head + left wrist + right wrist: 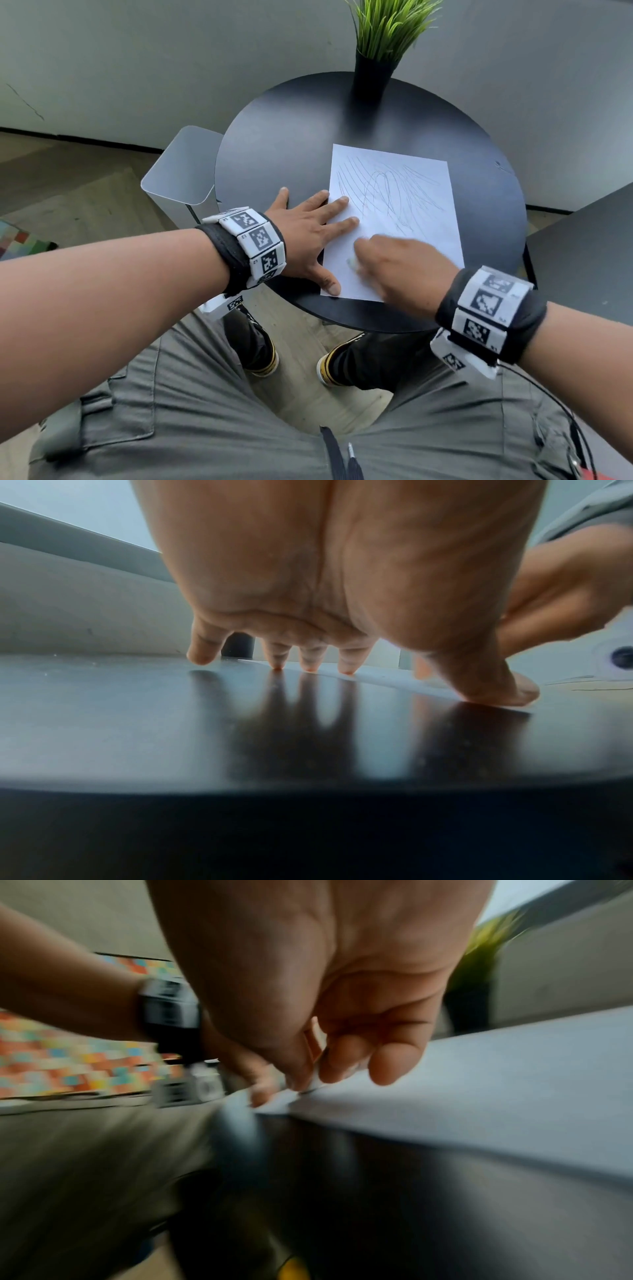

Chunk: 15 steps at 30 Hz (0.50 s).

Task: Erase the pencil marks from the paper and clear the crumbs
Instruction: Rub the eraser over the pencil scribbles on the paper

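Observation:
A white sheet of paper (pixel 411 212) covered with grey pencil scribbles (pixel 387 186) lies on the round black table (pixel 281 144). My left hand (pixel 308 233) lies flat with spread fingers, pressing the paper's left edge down; the left wrist view shows its fingertips (pixel 310 666) on the tabletop. My right hand (pixel 387 263) is over the paper's near left part and pinches a small white eraser (pixel 352 263) against the sheet. In the blurred right wrist view the eraser (pixel 316 1083) sits between thumb and fingers on the paper (pixel 479 1091).
A potted green plant (pixel 376 68) in a black pot stands at the table's far edge. A grey metal bin (pixel 181 171) stands on the floor left of the table. Another dark surface (pixel 589 246) is at the right. My legs and shoes are below the near edge.

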Motion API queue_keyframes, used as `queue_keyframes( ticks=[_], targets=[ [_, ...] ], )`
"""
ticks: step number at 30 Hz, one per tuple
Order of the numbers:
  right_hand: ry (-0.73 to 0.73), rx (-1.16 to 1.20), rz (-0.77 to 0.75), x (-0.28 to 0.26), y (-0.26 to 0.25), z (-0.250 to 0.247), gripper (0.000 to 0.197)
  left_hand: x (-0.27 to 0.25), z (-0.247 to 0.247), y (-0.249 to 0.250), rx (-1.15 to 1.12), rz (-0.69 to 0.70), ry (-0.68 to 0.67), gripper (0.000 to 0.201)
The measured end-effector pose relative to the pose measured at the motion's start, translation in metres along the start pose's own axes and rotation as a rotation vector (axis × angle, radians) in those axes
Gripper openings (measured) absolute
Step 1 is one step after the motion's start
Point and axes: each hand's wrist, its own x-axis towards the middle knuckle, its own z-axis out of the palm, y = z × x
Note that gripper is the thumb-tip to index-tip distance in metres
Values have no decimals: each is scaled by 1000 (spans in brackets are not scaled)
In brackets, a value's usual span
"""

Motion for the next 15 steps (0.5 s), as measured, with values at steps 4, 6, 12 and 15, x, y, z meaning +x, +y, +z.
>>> queue_keyframes(
  ticks=[4, 6, 12, 15],
  targets=[
    [-40, -17, -62, 4, -5, -4, 15, -1, 0, 0, 0, -2, -1, 122],
    [49, 3, 101, 16, 18, -9, 20, 0, 0, 0, -12, -9, -17, 123],
    [-106, 78, -126, 0, -10, 3, 9, -1, -2, 1, 17, -6, -4, 122],
    [-12, 66, 47, 14, 8, -6, 12, 0, -2, 2, 1, -6, -6, 122]
  ],
)
